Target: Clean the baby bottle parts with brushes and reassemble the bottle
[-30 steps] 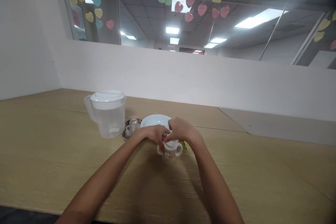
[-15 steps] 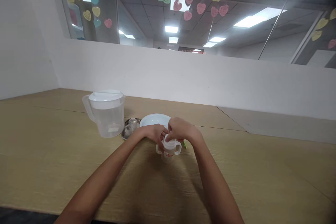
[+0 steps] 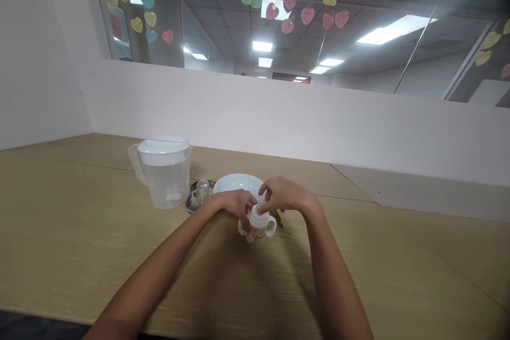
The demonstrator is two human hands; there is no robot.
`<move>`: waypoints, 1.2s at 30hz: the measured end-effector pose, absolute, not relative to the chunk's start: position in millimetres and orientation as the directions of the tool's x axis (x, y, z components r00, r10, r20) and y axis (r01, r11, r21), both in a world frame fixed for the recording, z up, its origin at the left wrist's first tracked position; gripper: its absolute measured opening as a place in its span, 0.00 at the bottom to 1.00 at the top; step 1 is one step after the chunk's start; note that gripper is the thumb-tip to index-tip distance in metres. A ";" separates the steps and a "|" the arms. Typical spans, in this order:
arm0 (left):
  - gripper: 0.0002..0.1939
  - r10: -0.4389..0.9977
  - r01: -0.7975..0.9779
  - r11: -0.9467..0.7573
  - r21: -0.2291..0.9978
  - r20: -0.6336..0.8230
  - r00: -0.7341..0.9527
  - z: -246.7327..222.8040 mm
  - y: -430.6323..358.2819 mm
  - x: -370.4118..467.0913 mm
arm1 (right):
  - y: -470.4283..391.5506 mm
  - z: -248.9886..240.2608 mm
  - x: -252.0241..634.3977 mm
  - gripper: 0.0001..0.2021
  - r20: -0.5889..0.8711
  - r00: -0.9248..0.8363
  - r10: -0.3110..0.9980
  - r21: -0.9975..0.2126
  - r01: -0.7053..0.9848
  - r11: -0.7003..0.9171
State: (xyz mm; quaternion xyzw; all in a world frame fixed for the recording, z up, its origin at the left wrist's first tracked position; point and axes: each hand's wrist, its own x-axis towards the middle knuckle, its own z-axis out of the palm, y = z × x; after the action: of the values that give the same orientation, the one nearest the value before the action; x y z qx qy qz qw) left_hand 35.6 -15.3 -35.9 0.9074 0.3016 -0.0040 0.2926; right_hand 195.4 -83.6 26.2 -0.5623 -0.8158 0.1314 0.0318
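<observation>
A clear baby bottle (image 3: pixel 257 237) with two white side handles, a white collar and red print stands on the table in front of me. My left hand (image 3: pixel 239 206) is closed around the bottle's left and upper side, its fingertips near the collar. Over the top bends my right hand (image 3: pixel 283 194), its thumb and a finger at the small clear nipple (image 3: pixel 260 208). The right hand's other fingers are curled and partly hidden. Just right of the bottle, a green thin object (image 3: pixel 280 219) lies partly under the right hand.
A lidded clear pitcher (image 3: pixel 169 183) stands at the left. Beside it, a small clear cup (image 3: pixel 202 189) sits on a round metal tray (image 3: pixel 188 203). Behind my hands is a white bowl (image 3: pixel 227 181). A white wall (image 3: pixel 279 122) with a window above borders the wooden table (image 3: pixel 378 255).
My right hand has shifted slightly to the right and its fingers have loosened, so the nipple and more of the green object show. The left hand keeps its hold. The view has shifted slightly.
</observation>
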 end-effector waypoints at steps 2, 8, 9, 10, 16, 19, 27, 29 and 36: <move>0.19 0.540 0.540 -0.645 0.541 -0.177 0.823 -36.5 -15.4 35.5 | -80.0 23.5 193.4 0.18 -0.130 -0.414 0.901 -0.258 0.892 0.372; 0.17 0.577 0.594 -0.639 0.488 -0.207 0.791 -34.9 -16.9 38.1 | -76.7 14.7 175.3 0.11 -0.026 -0.349 0.937 -0.057 0.936 0.348; 0.17 0.582 0.601 -0.640 0.479 -0.208 0.786 -34.6 -17.1 38.3 | -77.5 14.6 174.2 0.11 -0.019 -0.349 0.937 -0.045 0.937 0.348; 0.17 0.583 0.601 -0.644 0.473 -0.204 0.786 -34.4 -17.2 38.3 | -78.4 14.9 174.1 0.11 -0.030 -0.346 0.938 -0.052 0.937 0.344; 0.16 0.559 0.578 -0.610 0.542 -0.223 0.799 -34.7 -17.4 37.1 | -81.9 18.2 184.0 0.23 -0.130 -0.266 0.955 -0.202 0.950 0.237; 0.18 0.573 0.591 -0.606 0.533 -0.223 0.788 -34.4 -17.7 37.9 | -81.5 16.1 183.4 0.27 -0.107 -0.286 0.952 -0.169 0.949 0.266; 0.19 0.653 0.651 -0.615 0.445 -0.175 0.737 -40.4 -19.6 42.1 | -85.8 9.4 160.9 0.11 -0.045 -0.321 0.946 0.001 0.947 0.321; 0.20 0.664 0.654 -0.613 0.443 -0.160 0.730 -40.8 -20.8 42.5 | -87.8 10.0 157.8 0.09 -0.034 -0.315 0.949 0.019 0.949 0.316; 0.18 0.626 0.640 -0.647 0.414 -0.190 0.756 -40.1 -20.3 39.3 | -87.0 12.0 170.9 0.20 -0.099 -0.291 0.952 -0.089 0.955 0.283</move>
State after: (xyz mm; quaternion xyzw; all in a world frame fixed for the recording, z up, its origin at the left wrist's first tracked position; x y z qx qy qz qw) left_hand 39.3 -20.3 -40.1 0.9074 0.3490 -0.0146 0.2337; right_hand 170.9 -87.0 12.0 -0.5953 -0.8008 0.0654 -0.0134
